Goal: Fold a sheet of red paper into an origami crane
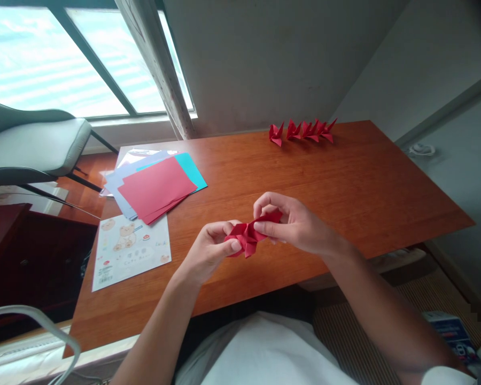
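A partly folded piece of red paper [251,232] is held between both hands above the front of the wooden table [344,187]. My left hand [210,248] pinches its left end with thumb and fingers closed. My right hand [292,222] pinches the right end, fingers curled over the paper. Several finished red paper cranes [302,131] stand in a row at the far edge of the table, well beyond my hands.
A stack of coloured sheets, red on top [156,187], lies at the table's left, with a white sheet printed with bears [132,248] in front of it. A grey chair [32,144] stands by the window at left.
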A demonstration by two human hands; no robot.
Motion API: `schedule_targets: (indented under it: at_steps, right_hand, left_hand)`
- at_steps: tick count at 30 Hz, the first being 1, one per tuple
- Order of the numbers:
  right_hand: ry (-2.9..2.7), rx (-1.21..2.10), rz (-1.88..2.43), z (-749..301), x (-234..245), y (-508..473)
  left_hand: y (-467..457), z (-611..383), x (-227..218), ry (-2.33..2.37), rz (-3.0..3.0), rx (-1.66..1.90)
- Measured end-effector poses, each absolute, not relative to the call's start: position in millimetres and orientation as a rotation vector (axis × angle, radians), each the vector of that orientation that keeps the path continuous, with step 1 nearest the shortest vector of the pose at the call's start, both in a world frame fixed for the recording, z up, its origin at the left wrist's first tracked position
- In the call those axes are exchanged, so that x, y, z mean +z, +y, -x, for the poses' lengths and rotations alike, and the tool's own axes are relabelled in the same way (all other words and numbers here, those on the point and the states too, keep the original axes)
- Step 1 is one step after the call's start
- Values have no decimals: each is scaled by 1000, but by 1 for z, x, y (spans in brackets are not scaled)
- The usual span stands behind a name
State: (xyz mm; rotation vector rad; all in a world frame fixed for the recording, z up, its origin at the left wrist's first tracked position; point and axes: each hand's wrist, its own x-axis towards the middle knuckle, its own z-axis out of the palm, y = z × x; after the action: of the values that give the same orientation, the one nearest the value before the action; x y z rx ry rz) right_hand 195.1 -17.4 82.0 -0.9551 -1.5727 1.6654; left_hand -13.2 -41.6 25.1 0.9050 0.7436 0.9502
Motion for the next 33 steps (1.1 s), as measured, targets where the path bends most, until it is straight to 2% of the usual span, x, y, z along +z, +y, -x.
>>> schedule_targets:
  at_steps: [12,19,27,33]
  right_hand:
    - [-1562,1684,730,-199,77,-22]
    - [-1787,1669,560,-205,76,-13]
    - [-2057,1439,544,-210,85,-8]
    - [-2071,1385,530,-210,83,-8]
  left_hand:
    - [-41,11,33,714,-963,926]
    - [-45,9,30,724,-949,871]
    - [-47,11,16,722,-846,915]
    - [-47,9,16,750,-787,911]
